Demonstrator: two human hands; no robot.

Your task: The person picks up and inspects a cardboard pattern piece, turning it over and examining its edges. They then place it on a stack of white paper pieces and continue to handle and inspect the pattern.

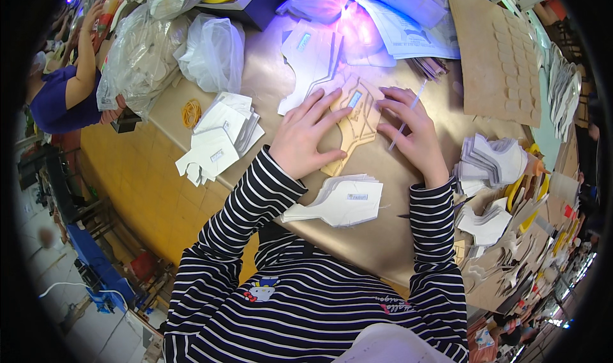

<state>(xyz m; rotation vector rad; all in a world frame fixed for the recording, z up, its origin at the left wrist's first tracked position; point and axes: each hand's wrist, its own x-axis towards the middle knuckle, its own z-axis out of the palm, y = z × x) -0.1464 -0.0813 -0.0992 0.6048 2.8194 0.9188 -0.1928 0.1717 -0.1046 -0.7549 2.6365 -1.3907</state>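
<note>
My left hand (302, 138) lies with spread fingers on the left edge of a yellow template (361, 128) with cut slots and a small label. At the template's right side my right hand (416, 137) has bent fingers around a thin pale pen (418, 96), its fingertips touching or close to the template's edge. What lies under the template is mostly hidden. Just nearer to me rests a stack of white shaped pieces (338, 203). Beyond the left hand is another stack of white cut pieces (308, 66).
More white pieces (223, 139) and tan rubber bands (191, 113) lie at left, beside clear plastic bags (214, 53). A brown board (495, 60) with rows of oval shapes stands far right. White stacks (491, 158) and yellow-handled scissors (514, 192) sit at right. Another person (67, 95) is far left.
</note>
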